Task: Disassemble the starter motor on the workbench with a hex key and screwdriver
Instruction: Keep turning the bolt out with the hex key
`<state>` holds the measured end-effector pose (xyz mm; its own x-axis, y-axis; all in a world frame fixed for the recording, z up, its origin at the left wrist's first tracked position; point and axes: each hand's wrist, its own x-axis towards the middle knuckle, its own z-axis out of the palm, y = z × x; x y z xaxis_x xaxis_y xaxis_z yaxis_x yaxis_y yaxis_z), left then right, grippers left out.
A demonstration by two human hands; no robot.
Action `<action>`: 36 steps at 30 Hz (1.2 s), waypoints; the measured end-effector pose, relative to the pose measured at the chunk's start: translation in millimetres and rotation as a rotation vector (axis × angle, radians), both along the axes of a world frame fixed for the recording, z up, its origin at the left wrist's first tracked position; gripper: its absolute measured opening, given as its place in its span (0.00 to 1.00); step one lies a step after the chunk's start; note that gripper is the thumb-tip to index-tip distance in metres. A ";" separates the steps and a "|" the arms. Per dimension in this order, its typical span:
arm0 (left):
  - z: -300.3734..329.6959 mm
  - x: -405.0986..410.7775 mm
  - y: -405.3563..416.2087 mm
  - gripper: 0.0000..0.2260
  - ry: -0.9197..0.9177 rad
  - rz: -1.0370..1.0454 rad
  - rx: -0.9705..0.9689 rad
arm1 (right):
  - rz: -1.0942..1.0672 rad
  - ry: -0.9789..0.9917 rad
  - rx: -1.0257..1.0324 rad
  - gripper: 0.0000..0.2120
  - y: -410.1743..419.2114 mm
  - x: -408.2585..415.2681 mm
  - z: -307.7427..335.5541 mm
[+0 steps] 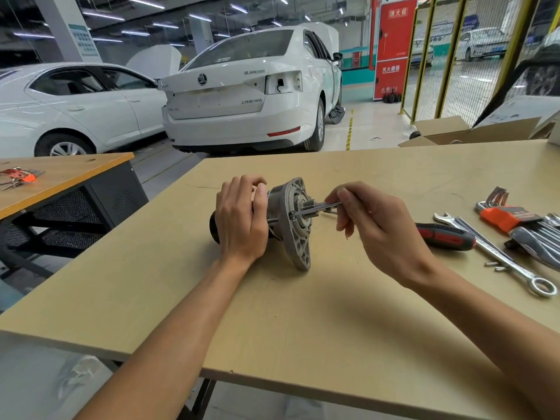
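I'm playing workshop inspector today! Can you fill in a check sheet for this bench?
Surface: tan workbench.
Job's things: starter motor lying on its side; hex key at its end plate; screwdriver idle.
Clutter: spanner, hex key set, cardboard box.
Grippers: left hand grips the motor; right hand pinches the hex key.
Cables: nothing seen.
Surroundings: white cars, second bench.

Both forearms are bare to the frame's bottom edge, no sleeves, gloves, watch or rings visible on the left hand (242, 219) or right hand (378, 228), nails short.
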<state>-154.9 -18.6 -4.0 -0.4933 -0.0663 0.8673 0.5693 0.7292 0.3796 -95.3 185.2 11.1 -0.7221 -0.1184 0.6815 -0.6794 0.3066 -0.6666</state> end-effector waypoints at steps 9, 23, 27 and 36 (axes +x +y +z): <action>0.8 10.9 16.3 0.14 0.124 -0.240 -0.244 | 0.045 0.037 0.142 0.10 3.0 1.6 1.7; 0.0 14.8 19.4 0.13 0.079 -0.305 -0.275 | 0.123 -0.052 0.293 0.13 36.0 -2.9 30.7; -0.4 14.1 18.7 0.14 0.042 -0.310 -0.285 | -0.043 0.142 0.429 0.14 41.4 -5.4 26.7; -1.7 12.2 14.9 0.18 0.046 -0.337 -0.272 | -0.138 0.457 0.448 0.12 34.2 -3.5 24.8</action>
